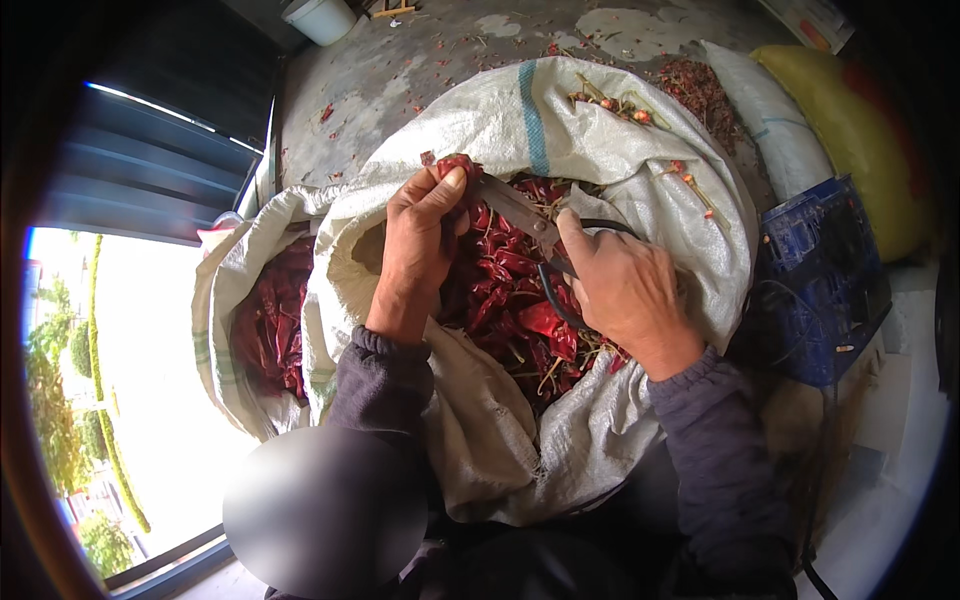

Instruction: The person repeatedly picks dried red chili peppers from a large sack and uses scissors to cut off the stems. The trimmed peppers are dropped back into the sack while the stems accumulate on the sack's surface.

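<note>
My left hand (421, 232) grips a dried red chili pepper (459, 166) between thumb and fingers, above the left side of a large open woven sack. My right hand (626, 285) holds a pair of scissors (521, 214) with black handles; the blades point up and left, and their tips meet the pepper. Below both hands, the white woven sack (480, 120) with a blue stripe holds a heap of dried red chili peppers (517, 277), several with stems. Cut stems with caps (619, 105) lie on the sack's far rim.
Left of the large sack stands another woven sack (217, 322) with red peppers. To the right are a blue plastic crate (817, 277), a yellow sack (847, 142) and a white sack (780, 120). A white bucket (321, 21) stands at the back; scraps litter the concrete floor (375, 94).
</note>
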The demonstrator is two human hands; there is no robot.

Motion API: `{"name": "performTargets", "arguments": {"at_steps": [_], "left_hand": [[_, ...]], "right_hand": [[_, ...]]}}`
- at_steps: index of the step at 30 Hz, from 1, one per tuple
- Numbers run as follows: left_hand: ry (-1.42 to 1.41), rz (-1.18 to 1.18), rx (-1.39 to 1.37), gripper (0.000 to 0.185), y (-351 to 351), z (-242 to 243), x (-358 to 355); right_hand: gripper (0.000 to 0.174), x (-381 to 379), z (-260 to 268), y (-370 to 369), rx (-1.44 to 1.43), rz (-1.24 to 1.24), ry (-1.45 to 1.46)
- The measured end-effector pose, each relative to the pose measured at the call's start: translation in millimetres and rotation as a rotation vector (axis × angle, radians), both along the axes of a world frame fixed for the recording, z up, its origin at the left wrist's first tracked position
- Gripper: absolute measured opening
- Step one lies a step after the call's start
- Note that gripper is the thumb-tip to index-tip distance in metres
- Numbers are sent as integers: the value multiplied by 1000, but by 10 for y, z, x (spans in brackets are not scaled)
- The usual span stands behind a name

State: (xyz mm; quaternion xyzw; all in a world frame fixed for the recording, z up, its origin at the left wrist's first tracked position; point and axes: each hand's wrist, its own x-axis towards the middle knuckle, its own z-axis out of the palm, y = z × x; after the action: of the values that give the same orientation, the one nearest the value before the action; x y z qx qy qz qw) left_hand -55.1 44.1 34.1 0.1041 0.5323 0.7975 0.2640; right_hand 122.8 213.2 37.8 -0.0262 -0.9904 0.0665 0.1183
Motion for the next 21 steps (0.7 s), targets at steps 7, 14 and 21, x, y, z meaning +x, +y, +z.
{"name": "performTargets", "arguments": {"at_steps": [7,14,21], "left_hand": [[262,222,-237,19,-87,117,-438],[251,94,-304,23,-68,77,-207],[206,49,-291,25,-38,168,-44]], "right_hand": [[57,-47,60,14,-485,-132,34],[81,-117,167,-28,-1043,-120,50],[87,-167,154,-40,-1171,-86,6]]}}
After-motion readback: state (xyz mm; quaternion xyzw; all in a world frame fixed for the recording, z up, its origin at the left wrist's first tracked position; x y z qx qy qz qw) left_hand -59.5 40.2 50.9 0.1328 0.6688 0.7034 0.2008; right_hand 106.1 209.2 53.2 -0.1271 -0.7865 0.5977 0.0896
